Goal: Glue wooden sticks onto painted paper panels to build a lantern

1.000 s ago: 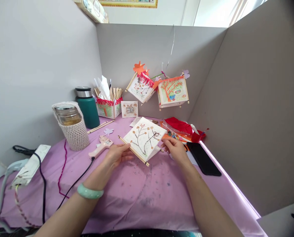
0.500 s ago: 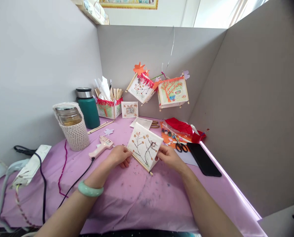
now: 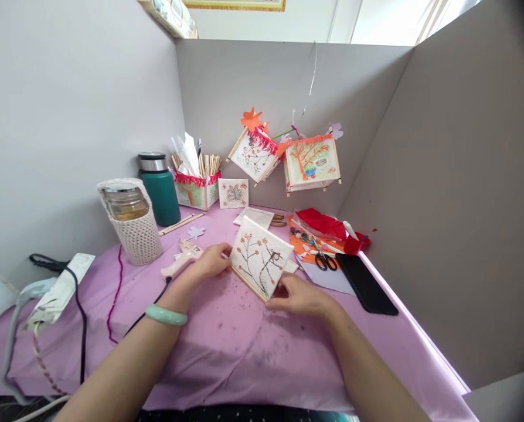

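Observation:
A white drawn panel (image 3: 259, 255) with dark branches and orange blossoms stands tilted at the middle of the table, a wooden stick (image 3: 248, 285) along its lower edge. My left hand (image 3: 215, 259) grips the panel's left corner, fingers closed. Thumb and fingers of my right hand (image 3: 303, 295) close around the lower right corner, by the stick's end; some fingers are hidden behind. A further pale piece (image 3: 291, 265) shows partly behind the panel. Beside my left hand lies a pale pink glue gun (image 3: 185, 258).
A jar in a knitted cover (image 3: 134, 228), a green bottle (image 3: 160, 193) and a drawn box of sticks (image 3: 196, 190) stand left. Drawn lanterns (image 3: 312, 164) hang behind. Scissors (image 3: 326, 261) and a black phone (image 3: 367, 284) lie right. A power strip (image 3: 62, 290) with cords lies at left.
My right hand has slid from the panel's right edge down to its lower right corner, covering the stick's end. My left hand stays at the left corner. The view has shifted slightly.

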The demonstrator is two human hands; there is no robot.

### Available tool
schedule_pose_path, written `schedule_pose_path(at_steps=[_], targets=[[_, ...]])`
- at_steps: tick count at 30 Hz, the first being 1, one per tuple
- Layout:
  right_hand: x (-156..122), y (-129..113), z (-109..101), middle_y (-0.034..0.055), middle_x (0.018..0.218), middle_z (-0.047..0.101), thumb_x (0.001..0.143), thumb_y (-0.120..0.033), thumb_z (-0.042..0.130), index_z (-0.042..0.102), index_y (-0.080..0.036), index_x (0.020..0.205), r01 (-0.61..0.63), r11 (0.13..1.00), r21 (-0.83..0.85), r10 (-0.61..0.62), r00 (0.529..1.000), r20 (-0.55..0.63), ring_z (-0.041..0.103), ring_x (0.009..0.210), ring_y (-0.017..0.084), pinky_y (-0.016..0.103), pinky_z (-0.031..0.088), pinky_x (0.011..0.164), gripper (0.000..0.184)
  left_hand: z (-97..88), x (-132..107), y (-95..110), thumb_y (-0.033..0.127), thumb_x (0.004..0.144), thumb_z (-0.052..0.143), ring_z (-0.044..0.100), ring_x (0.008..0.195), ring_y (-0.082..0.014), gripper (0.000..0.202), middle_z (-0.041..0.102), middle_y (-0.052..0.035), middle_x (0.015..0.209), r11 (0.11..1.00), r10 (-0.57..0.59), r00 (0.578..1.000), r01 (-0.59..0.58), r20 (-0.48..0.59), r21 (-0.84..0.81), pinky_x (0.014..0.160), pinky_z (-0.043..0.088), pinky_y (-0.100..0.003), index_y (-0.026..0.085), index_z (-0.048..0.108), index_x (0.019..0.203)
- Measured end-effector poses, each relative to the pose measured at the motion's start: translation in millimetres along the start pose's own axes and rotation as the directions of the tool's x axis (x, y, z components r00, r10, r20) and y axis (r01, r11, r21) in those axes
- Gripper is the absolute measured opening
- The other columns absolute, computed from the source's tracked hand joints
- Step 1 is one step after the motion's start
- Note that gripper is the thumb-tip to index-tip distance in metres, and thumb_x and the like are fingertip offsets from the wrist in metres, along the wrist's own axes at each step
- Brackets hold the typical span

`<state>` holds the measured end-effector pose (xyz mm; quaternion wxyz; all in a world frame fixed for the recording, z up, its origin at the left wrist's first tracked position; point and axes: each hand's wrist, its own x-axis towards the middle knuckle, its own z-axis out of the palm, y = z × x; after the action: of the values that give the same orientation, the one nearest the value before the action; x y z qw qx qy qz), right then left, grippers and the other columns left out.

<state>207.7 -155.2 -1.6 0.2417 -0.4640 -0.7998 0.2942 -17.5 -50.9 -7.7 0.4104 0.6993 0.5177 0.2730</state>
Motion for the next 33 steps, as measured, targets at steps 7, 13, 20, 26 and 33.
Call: schedule_pose_path(at_steps=[7, 13, 20, 26, 33], targets=[[3, -8, 13, 0.0051, 0.082, 0.065, 0.071, -0.032, 0.063, 0.063, -0.017, 0.084, -0.063, 0.956, -0.286, 0.027, 0.991, -0.128, 0.056, 0.071, 0.018, 0.025, 0.039, 0.061, 0.02, 1.6, 5, -7, 0.009, 0.061, 0.054, 0.058, 0.048, -0.0126, 0.02, 0.064, -0.0003, 0.062, 0.992, 0.056, 0.998, -0.054, -0.016, 0.11, 0.041, 0.04, -0.018, 0.017, 0.057, 0.079], [5, -4, 5, 0.0015, 0.063, 0.062, 0.073, -0.041, 0.061, 0.06, -0.015, 0.068, -0.143, 0.979, -0.142, 0.145, 0.989, 0.001, 0.053, 0.059, 0.014, 0.023, 0.034, 0.053, 0.027, 2.5, 3, -7, 0.009, 0.066, 0.052, 0.056, 0.045, -0.0104, 0.029, 0.066, -0.0008, 0.067, 0.982, 0.059, 0.998, -0.052, -0.03, 0.183, 0.042, 0.04, -0.018, 0.016, 0.058, 0.093], [7, 0, 2, 0.0003, 0.066, 0.058, 0.069, -0.038, 0.065, 0.059, -0.015, 0.073, -0.144, 0.984, -0.104, 0.145, 0.989, -0.001, 0.047, 0.059, 0.012, 0.023, 0.033, 0.052, 0.024, 3.2, 0, -7, 0.01, 0.067, 0.052, 0.051, 0.039, -0.0078, 0.029, 0.066, 0.0007, 0.065, 0.972, 0.117, 0.99, -0.099, -0.073, 0.214, 0.041, 0.035, -0.018, 0.018, 0.061, 0.093], [1, 1, -5, 0.002, 0.073, 0.058, 0.071, -0.033, 0.062, 0.06, -0.014, 0.08, -0.176, 0.984, 0.038, 0.174, 0.983, 0.051, 0.05, 0.065, 0.013, 0.023, 0.038, 0.056, 0.021, 2.4, -2, -4, 0.009, 0.068, 0.046, 0.05, 0.041, -0.0075, 0.029, 0.066, 0.0007, 0.066, 0.972, 0.195, 0.97, -0.172, -0.143, 0.161, 0.042, 0.035, -0.017, 0.018, 0.062, 0.091], [-2, 13, -30, 0.0033, 0.081, 0.064, 0.075, -0.03, 0.055, 0.065, -0.017, 0.094, -0.145, 0.987, 0.063, 0.139, 0.986, 0.091, 0.056, 0.073, 0.016, 0.025, 0.042, 0.063, 0.025, 3.1, -1, -7, 0.006, 0.066, 0.04, 0.059, 0.053, -0.012, 0.03, 0.061, -0.0003, 0.063, 0.98, 0.194, 0.97, -0.197, -0.144, -0.006, 0.04, 0.039, -0.016, 0.017, 0.058, 0.087]])
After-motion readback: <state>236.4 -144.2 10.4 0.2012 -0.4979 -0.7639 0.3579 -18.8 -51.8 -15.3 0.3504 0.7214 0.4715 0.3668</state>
